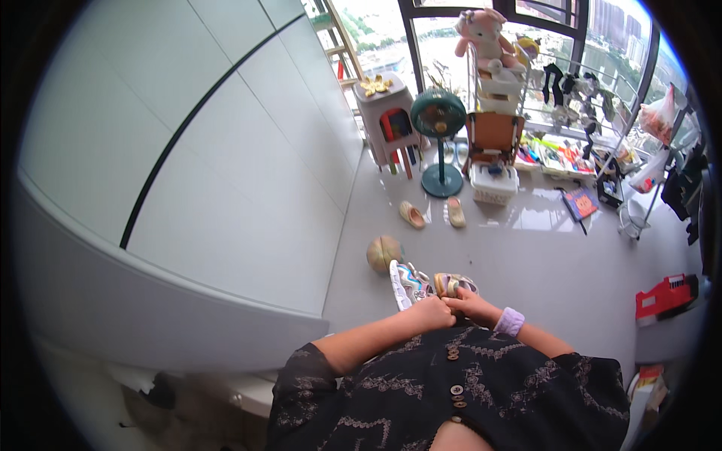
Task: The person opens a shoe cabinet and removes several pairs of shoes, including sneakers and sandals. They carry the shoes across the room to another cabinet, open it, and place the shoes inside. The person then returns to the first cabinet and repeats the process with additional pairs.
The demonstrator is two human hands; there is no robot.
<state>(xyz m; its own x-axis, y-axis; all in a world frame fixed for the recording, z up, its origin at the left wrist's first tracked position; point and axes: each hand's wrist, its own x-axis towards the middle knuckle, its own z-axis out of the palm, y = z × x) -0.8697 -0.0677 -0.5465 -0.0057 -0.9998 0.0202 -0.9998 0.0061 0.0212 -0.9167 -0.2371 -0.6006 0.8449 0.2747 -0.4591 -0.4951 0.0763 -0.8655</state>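
Observation:
My left hand point(432, 313) is closed at the lower end of a white sneaker point(407, 284) with blue and pink trim, its thick sole turned to the left. Just beside it, my right hand point(475, 306) grips a tan strapped child's sandal point(449, 282). The hands meet in front of my body, and their fingers hide the lower parts of both shoes. A lilac wristband point(510, 321) circles my right wrist.
Beyond the shoes, a ball point(384, 253) and two clogs point(412, 215) lie on the grey floor. Farther off stand a green pedestal fan point(442, 179), stacked stools point(383, 101) and a lidded white box point(494, 183). White panels point(254, 225) rise on the left; a red toy point(660, 299) is at right.

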